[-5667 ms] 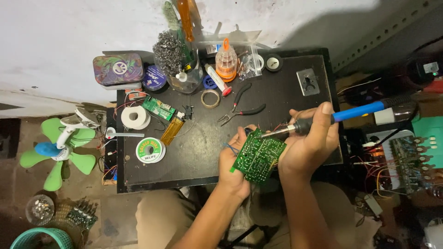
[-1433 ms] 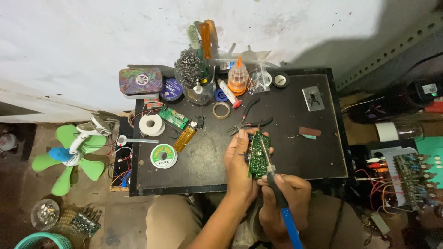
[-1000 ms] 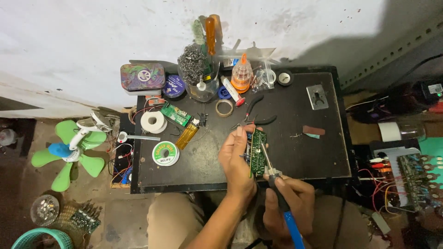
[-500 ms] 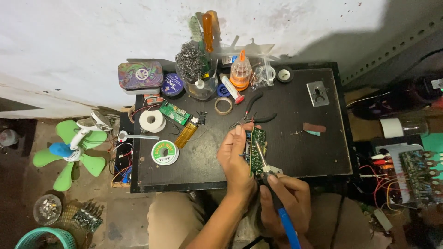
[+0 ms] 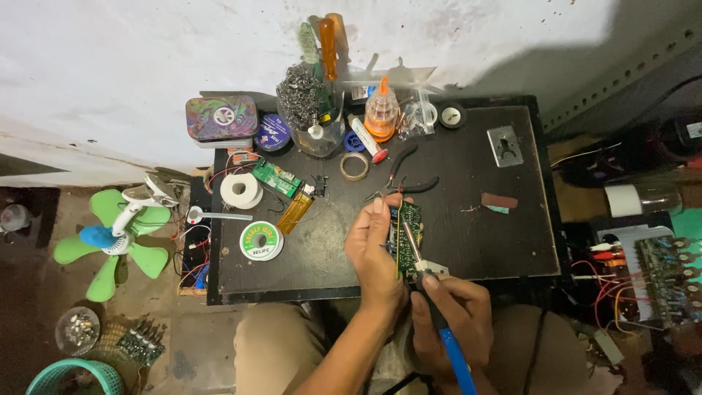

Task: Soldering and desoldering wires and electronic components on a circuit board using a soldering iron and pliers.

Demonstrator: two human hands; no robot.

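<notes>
My left hand [image 5: 374, 252] grips a green circuit board [image 5: 409, 232], holding it on edge above the front of the black table [image 5: 504, 234]. My right hand [image 5: 452, 318] holds a blue-handled soldering iron [image 5: 437, 322] like a pen. The iron's metal tip rests against the board's face near its middle. Both hands sit close together at the table's front edge, over my lap.
Black pliers [image 5: 409, 175], a tape ring [image 5: 356, 166], a solder spool [image 5: 261, 241], a white tape roll [image 5: 240, 190], an orange bottle [image 5: 381, 117] and a tool jar [image 5: 316, 110] crowd the table's back and left. A green fan [image 5: 117, 232] lies left; wired boards [image 5: 662, 274] lie right.
The board was flat with the iron coming from the right; now it stands on edge, and my right hand has come to the front, pointing the iron up at it.
</notes>
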